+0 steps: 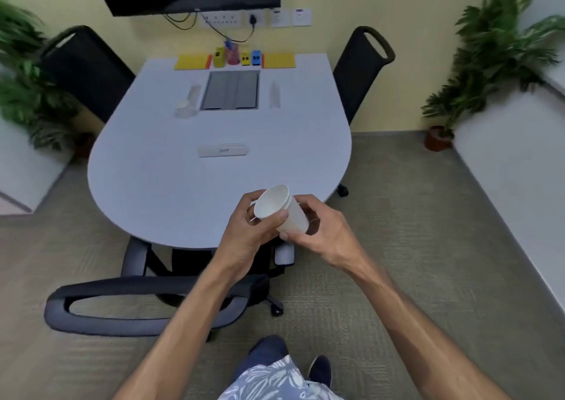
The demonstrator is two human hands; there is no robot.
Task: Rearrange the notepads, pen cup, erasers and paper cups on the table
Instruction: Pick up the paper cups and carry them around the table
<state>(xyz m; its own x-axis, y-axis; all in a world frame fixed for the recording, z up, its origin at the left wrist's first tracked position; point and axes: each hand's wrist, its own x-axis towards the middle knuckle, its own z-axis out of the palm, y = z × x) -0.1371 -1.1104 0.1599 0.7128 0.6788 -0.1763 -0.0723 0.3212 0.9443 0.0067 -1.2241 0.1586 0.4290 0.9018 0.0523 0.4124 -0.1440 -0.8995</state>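
Both hands hold a nested stack of white paper cups (279, 208) over the near edge of the white table (171, 185). My left hand (247, 228) grips the rim end and my right hand (321, 225) grips the base end. Another paper cup (183, 108) stands at the table's left middle. Along the far edge lie two yellow notepads (191, 62) (279, 61), a red pen cup (233, 55), a yellow-green box (218, 57), and small yellow (245, 59) and blue (256, 58) erasers.
A grey cable hatch (231, 90) sits in the table's middle, with clear name stands (194, 94) (275, 94) beside it and a white name plate (223, 150) nearer me. Black chairs (85, 308) (363, 63) (82, 63) surround the table. Plants (489, 48) stand at both sides.
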